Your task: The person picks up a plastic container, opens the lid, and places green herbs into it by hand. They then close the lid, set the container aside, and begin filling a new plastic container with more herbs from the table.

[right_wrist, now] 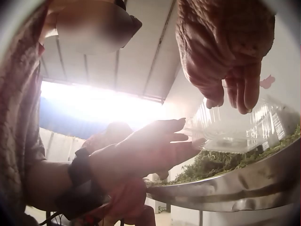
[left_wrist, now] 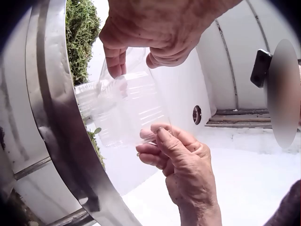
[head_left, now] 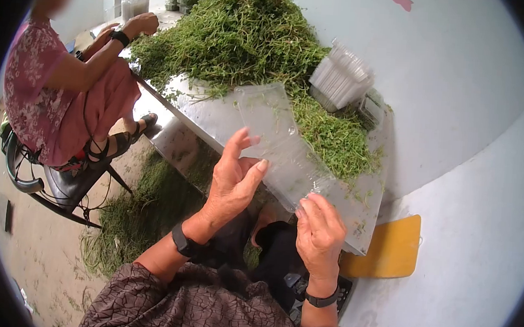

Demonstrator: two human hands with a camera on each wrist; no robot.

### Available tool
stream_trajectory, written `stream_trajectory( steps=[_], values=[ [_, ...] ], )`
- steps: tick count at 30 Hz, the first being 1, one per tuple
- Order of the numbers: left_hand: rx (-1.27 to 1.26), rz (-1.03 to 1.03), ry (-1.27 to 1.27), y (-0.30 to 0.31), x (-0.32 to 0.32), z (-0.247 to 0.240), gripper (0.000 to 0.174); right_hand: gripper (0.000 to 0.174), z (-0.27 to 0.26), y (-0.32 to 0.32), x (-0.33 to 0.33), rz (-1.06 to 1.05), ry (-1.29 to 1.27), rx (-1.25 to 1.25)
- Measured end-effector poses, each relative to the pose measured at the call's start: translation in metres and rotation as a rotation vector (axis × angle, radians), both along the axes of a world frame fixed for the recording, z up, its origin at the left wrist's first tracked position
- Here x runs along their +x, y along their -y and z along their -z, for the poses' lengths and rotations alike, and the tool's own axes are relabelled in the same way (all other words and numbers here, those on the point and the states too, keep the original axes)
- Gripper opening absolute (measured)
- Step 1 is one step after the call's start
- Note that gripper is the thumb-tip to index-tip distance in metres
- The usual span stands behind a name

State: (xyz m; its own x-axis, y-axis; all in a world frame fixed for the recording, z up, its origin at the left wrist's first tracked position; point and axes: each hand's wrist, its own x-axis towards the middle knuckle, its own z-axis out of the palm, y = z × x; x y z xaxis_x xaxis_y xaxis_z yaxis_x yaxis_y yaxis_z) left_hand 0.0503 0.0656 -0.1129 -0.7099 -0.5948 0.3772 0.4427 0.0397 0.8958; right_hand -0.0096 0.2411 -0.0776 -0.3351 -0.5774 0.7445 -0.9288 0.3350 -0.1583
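Note:
A clear plastic clamshell box (head_left: 286, 159) with its lid spread is held up over the near edge of the table. My right hand (head_left: 321, 231) pinches its near right corner between thumb and fingers. At the box's left side, my left hand (head_left: 231, 182) has its fingers apart and thumb stretched out. In the right wrist view the left hand (right_wrist: 150, 146) reaches toward the box with straight fingers, their tips right at the plastic. The left wrist view shows the clear box (left_wrist: 129, 108) between both hands, with no greens visible inside it.
A big heap of green leafy stems (head_left: 240, 34) covers the back of the metal table (head_left: 202, 107). Stacked clear boxes (head_left: 341, 78) stand at the right, near a yellow board (head_left: 390, 248). Another person (head_left: 67, 83) sits at left. More greens (head_left: 143, 216) lie on the floor.

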Motion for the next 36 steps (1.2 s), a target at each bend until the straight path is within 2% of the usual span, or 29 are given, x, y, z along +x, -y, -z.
stream_trajectory(
  steps=[2, 6, 8, 9, 11, 12, 14, 19, 21, 22, 23, 25, 26, 29, 31, 36],
  values=[
    [0.008, -0.077, -0.101, 0.003, -0.008, 0.001, 0.069, 0.027, 0.002, 0.004, -0.003, -0.009, 0.085, 0.016],
    [-0.006, -0.174, -0.1, 0.009, -0.019, 0.001, 0.071, 0.025, 0.0, 0.016, -0.012, -0.021, 0.133, 0.005],
    [-0.107, -0.31, -0.139, 0.012, -0.026, 0.007, 0.072, 0.022, 0.0, 0.022, -0.018, -0.024, 0.22, 0.035],
    [-0.109, -0.302, -0.139, 0.014, -0.028, 0.009, 0.072, 0.022, 0.001, 0.025, -0.02, -0.017, 0.222, 0.031],
    [-0.336, -0.508, -0.085, 0.019, -0.031, 0.011, 0.072, 0.02, 0.002, 0.032, -0.026, -0.019, 0.246, 0.051],
    [-0.337, -0.501, -0.085, 0.021, -0.03, 0.011, 0.072, 0.02, 0.003, 0.034, -0.028, -0.013, 0.248, 0.049],
    [-0.585, -0.643, -0.086, 0.024, -0.029, 0.012, 0.068, 0.022, 0.004, 0.038, -0.033, -0.044, 0.269, 0.074],
    [-0.57, -0.555, -0.022, 0.023, -0.032, 0.023, 0.055, 0.025, 0.012, 0.044, -0.043, -0.015, 0.301, 0.124],
    [-0.57, -0.44, 0.017, 0.022, -0.034, 0.025, 0.049, 0.026, 0.014, 0.047, -0.048, 0.001, 0.33, 0.124],
    [-0.555, -0.402, 0.025, 0.019, -0.034, 0.02, 0.042, 0.028, 0.014, 0.048, -0.05, -0.005, 0.297, 0.126],
    [-0.555, -0.4, 0.025, 0.02, -0.037, 0.022, 0.042, 0.029, 0.013, 0.05, -0.052, -0.01, 0.263, 0.128],
    [-0.742, -0.35, -0.063, 0.023, -0.044, 0.022, 0.042, 0.032, 0.015, 0.051, -0.057, -0.033, 0.278, 0.142],
    [-0.722, -0.319, -0.037, 0.023, -0.045, 0.022, 0.038, 0.035, 0.015, 0.051, -0.059, -0.058, 0.295, 0.157],
    [-0.798, -0.332, -0.101, 0.031, -0.055, 0.028, 0.038, 0.038, -0.006, 0.04, -0.072, -0.037, 0.269, 0.171],
    [-0.779, -0.317, -0.09, 0.032, -0.054, 0.024, 0.036, 0.036, -0.02, 0.031, -0.082, -0.003, 0.373, 0.138],
    [-0.743, -0.381, -0.098, 0.035, -0.063, 0.025, 0.031, 0.031, -0.05, 0.015, -0.117, 0.185, 0.187, 0.223]
  ],
)
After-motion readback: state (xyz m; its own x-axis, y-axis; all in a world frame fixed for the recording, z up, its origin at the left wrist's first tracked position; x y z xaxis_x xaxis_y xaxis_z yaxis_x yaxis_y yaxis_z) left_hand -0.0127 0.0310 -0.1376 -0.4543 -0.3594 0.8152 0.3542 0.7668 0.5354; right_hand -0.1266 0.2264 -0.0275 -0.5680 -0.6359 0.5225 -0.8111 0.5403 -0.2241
